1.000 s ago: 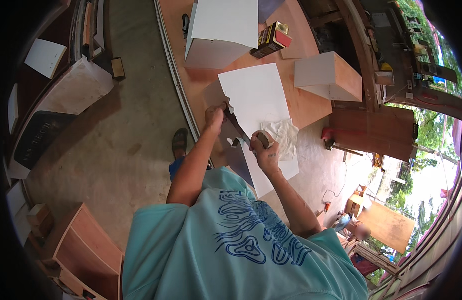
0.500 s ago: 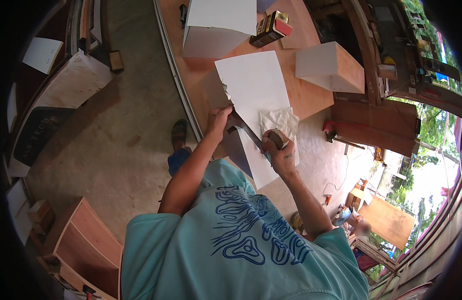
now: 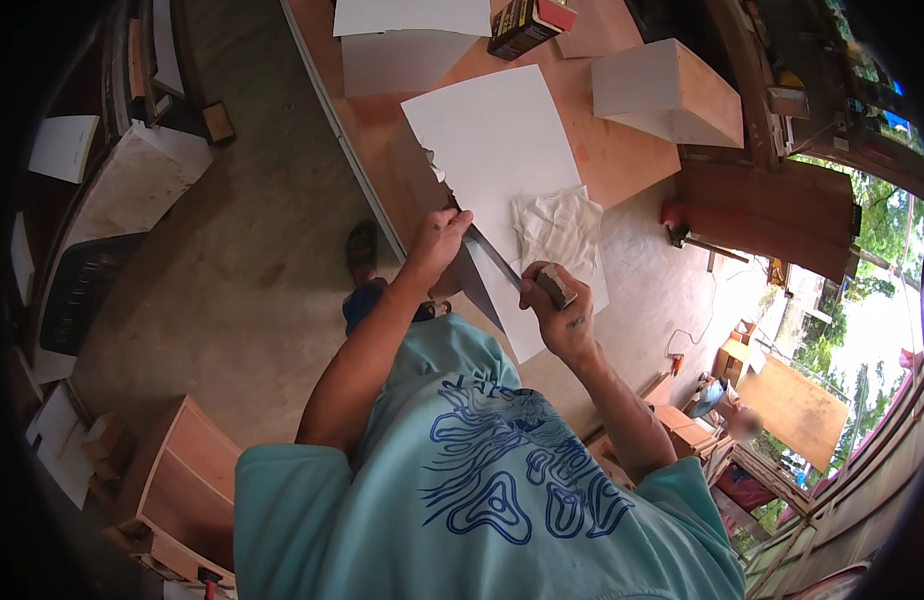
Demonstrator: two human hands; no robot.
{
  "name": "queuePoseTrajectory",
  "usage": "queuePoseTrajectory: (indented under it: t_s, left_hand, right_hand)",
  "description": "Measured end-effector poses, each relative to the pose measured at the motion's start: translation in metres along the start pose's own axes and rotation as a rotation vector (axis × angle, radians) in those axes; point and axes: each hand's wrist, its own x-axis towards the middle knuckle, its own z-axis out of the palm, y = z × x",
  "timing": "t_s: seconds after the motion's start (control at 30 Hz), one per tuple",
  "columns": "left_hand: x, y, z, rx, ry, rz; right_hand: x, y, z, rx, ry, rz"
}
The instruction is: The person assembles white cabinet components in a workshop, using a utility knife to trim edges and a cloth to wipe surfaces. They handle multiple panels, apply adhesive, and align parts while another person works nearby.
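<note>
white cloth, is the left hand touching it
Apart. The head view shows a strip of bare white panel between the fingers of the left hand and the near edge of the white cloth.

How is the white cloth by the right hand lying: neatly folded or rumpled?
Rumpled: wrinkles and uneven edges show across the cloth, which lies on the white box.

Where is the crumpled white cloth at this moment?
In the head view, the crumpled white cloth is right of centre, lying on the white panel near its right edge, just above the right hand.
</note>
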Motion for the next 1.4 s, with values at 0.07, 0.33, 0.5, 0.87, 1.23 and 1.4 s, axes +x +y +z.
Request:
queuePoseTrajectory:
  t_s: [0.07,0.33,0.5,0.87,1.23,1.4]
  left_hand:
    - [0.000,-0.006,0.000,0.043,-0.006,0.016]
    - [0.020,-0.021,-0.010,0.301,0.089,0.171]
    - [0.028,-0.008,-0.011,0.271,-0.030,-0.086]
    - [0.004,0.000,0.018,0.307,0.017,-0.130]
    - [0.004,-0.009,0.022,0.540,0.041,-0.108]
    - [-0.005,-0.034,0.037,0.343,0.056,-0.102]
  right_hand:
    - [-0.004,0.002,0.002,-0.006,0.000,0.030]
    - [0.003,0.074,0.018,0.099,0.048,-0.157]
    - [0.009,0.036,0.012,0.041,0.033,-0.036]
    - [-0.025,0.016,-0.003,-0.291,0.035,0.007]
    - [-0.018,0.047,-0.003,-0.231,0.017,0.013]
    - [-0.036,0.040,-0.011,-0.176,-0.005,0.087]
